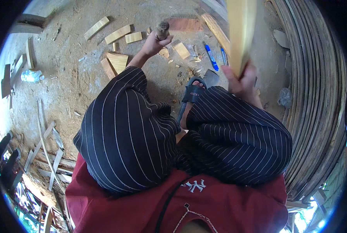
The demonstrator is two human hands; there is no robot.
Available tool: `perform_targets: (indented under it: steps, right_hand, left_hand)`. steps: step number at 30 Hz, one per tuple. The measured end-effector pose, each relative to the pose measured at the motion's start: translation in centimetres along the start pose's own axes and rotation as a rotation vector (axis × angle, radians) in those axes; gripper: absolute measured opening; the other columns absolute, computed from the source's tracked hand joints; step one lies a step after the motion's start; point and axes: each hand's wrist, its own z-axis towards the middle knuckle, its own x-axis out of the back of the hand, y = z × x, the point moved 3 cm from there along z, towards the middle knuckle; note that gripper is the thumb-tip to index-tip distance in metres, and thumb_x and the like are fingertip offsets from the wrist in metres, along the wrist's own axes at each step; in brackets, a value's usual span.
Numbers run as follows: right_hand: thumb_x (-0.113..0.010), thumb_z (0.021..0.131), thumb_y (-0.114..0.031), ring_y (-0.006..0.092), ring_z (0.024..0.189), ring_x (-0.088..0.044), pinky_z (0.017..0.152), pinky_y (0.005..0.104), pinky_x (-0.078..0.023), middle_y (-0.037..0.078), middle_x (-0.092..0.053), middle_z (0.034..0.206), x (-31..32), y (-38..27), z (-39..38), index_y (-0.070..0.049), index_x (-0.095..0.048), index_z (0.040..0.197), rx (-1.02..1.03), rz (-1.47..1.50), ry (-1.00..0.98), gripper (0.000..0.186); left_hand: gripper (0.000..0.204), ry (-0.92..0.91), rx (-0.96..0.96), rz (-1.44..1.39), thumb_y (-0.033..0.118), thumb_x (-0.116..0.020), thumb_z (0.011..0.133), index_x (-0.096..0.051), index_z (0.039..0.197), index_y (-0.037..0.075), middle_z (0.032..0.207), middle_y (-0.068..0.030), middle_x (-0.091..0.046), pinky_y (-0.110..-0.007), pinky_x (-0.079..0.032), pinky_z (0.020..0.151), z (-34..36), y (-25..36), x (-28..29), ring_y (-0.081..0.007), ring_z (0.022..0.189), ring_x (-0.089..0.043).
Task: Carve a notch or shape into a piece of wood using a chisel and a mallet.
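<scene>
My left hand is closed around a thick round wooden handle whose worn end points up. The lower part of that tool is hidden by the hand. On the right, my right hand grips a long pale wooden bar, held up close to the camera and slightly blurred. Below the left hand lie wood chips and a small cut wood piece. A pale wood block rests on the ground between my hands.
Blue markers lie near my sandalled foot. Several wood offcuts are scattered at the far left, with a reddish board further off. A plastic bottle lies at left. Stacked long planks line the right side.
</scene>
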Motion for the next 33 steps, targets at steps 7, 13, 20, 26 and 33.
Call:
perform_targets:
  steps: [7,13,20,26,33]
  right_hand:
    - [-0.06,0.081,-0.041,0.0374,0.066,-0.063,0.062,0.0432,-0.049,0.022,-0.061,0.07,-0.5,-0.3,0.8,0.007,-0.046,0.105,-0.118,-0.22,-0.259,0.055]
    - [-0.059,0.081,-0.042,0.0397,0.069,-0.062,0.06,0.0426,-0.049,0.025,-0.061,0.073,-3.0,3.7,-0.5,0.004,-0.044,0.108,-0.273,-0.486,-0.61,0.056]
    - [-0.063,0.08,-0.036,0.0387,0.072,-0.061,0.063,0.0397,-0.047,0.028,-0.058,0.076,-1.0,1.8,0.3,0.007,-0.048,0.107,-0.199,-0.188,-0.299,0.052]
    - [-0.063,0.08,-0.037,0.0406,0.073,-0.06,0.065,0.0426,-0.046,0.029,-0.057,0.077,-0.3,0.5,0.2,0.007,-0.049,0.098,-0.188,-0.232,-0.322,0.05]
    - [-0.064,0.08,-0.035,0.0339,0.063,-0.061,0.061,0.0344,-0.049,0.021,-0.061,0.071,-1.4,2.6,0.8,0.004,-0.052,0.104,-0.148,-0.577,-0.577,0.048]
  left_hand:
    - [0.03,0.015,-0.022,0.021,0.015,-0.062,0.085,-0.045,0.062,0.004,0.06,0.0073,-0.039,-0.024,-0.033,0.05,-0.1,0.3,0.9,-0.0044,0.056,-0.035]
    - [0.028,0.047,-0.077,-0.002,0.016,-0.062,0.085,-0.048,0.065,0.003,0.06,0.0061,-0.04,-0.025,-0.036,0.051,-0.7,-0.9,1.1,-0.0056,0.056,-0.036]
    - [0.023,-0.032,0.015,0.145,0.018,-0.063,0.084,-0.055,0.07,0.002,0.063,0.005,-0.048,-0.024,-0.042,0.058,-0.2,-0.2,0.4,-0.0045,0.062,-0.045]
    - [0.016,-0.052,0.059,0.044,0.014,-0.063,0.084,-0.055,0.074,0.003,0.069,0.0054,-0.05,-0.023,-0.042,0.061,-0.8,0.0,1.1,-0.005,0.066,-0.047]
    - [0.022,0.044,-0.098,0.115,0.017,-0.063,0.083,-0.053,0.07,0.002,0.065,0.004,-0.049,-0.026,-0.04,0.055,-0.6,-0.3,1.1,-0.0055,0.062,-0.045]
